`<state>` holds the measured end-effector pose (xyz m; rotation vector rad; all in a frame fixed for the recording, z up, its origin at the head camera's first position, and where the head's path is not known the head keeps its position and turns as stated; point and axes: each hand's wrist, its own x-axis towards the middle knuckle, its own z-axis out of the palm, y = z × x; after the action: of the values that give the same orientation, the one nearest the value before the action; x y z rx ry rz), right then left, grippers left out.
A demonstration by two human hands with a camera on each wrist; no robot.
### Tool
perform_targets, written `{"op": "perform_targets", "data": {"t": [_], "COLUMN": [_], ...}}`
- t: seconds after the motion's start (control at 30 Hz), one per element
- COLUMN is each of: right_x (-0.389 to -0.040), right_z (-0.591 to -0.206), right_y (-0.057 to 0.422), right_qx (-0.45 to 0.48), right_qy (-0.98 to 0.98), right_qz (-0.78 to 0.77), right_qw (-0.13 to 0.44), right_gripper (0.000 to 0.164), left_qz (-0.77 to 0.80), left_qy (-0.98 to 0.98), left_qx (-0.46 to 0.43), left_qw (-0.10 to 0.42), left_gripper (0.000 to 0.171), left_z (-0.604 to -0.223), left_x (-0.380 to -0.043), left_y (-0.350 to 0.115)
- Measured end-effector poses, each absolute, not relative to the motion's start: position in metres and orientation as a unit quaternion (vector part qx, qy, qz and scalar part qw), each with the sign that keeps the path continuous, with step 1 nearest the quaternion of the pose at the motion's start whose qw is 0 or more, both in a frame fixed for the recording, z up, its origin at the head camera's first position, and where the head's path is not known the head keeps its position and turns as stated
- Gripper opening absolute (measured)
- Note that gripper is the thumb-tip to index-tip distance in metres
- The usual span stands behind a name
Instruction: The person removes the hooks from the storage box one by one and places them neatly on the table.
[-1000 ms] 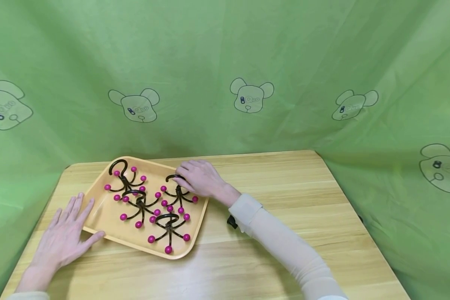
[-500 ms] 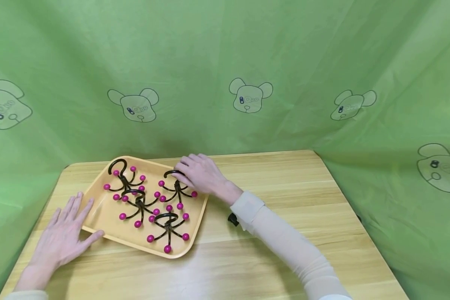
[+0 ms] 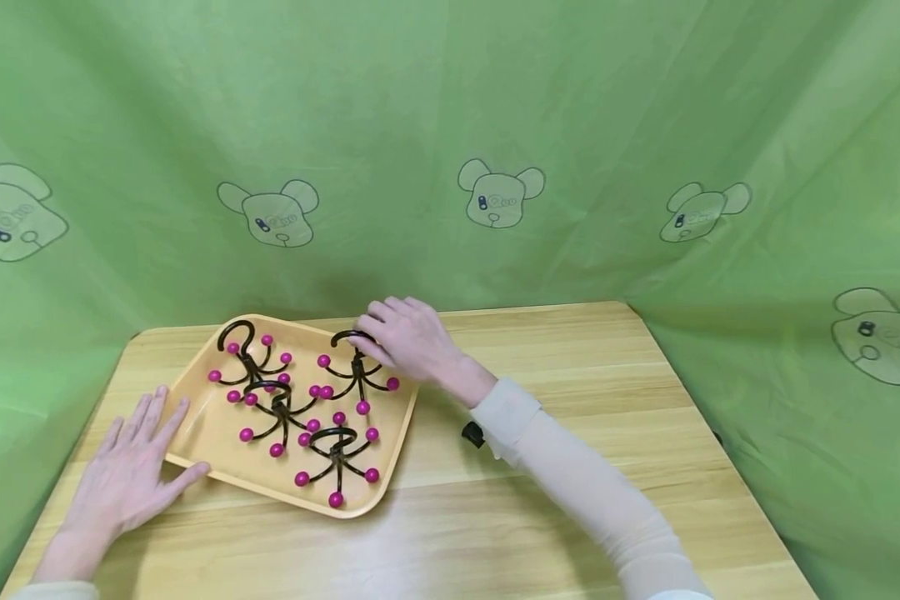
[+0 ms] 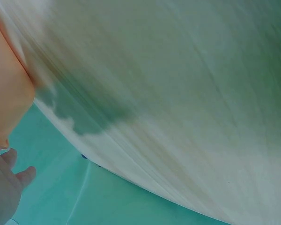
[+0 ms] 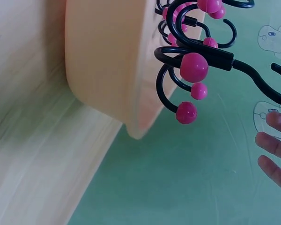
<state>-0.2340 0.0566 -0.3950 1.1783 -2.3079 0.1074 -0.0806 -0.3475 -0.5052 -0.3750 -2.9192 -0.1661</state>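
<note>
In the head view, my right hand (image 3: 408,342) pinches the top hook of a black multi-prong hanger hook (image 3: 357,367) with pink ball tips, over the tray's right far corner. The right wrist view shows that hanger hook (image 5: 215,57) hanging from the hand (image 5: 277,150), its other fingers loosely extended. My left hand (image 3: 127,475) lies with fingers spread against the near left corner of the yellow tray (image 3: 202,433). Other hanger hooks of the same kind rest in the tray: one at the far left (image 3: 249,362), one in the middle (image 3: 280,404) and one nearest me (image 3: 337,454).
The tray sits on the left half of a wooden table (image 3: 555,367). Green curtains (image 3: 390,275) printed with bear heads surround the table at the back and sides. A small black wrist device (image 3: 473,434) shows beneath the right cuff.
My right hand has moved slightly away from me and up, and the hanger hook has come with it. The left hand and tray have stayed in place.
</note>
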Motion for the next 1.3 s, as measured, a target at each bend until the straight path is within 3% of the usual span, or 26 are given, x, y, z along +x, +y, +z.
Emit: {"op": "perform_targets", "data": {"t": [0.5, 0.8, 1.3], "right_x": [-0.232, -0.236, -0.245], "right_z": [-0.377, -0.374, -0.374], "right_y": [0.086, 0.108, 0.150], "right_qx": [0.421, 0.423, 0.402], "right_qy": [-0.857, -0.839, -0.858], "right_qz": [0.060, 0.082, 0.096], "right_qw": [0.291, 0.333, 0.304], "right_gripper": [0.024, 0.024, 0.024], "left_qz": [-0.056, -0.053, -0.056], "left_qy": [-0.987, -0.986, -0.986], "left_qx": [-0.122, -0.123, -0.121], "left_qw": [0.093, 0.096, 0.096], "left_gripper": [0.101, 0.102, 0.102], "left_z": [-0.505, -0.505, -0.505], "left_x": [-0.080, -0.080, -0.080], "left_y": [-0.346, -0.346, -0.346]}}
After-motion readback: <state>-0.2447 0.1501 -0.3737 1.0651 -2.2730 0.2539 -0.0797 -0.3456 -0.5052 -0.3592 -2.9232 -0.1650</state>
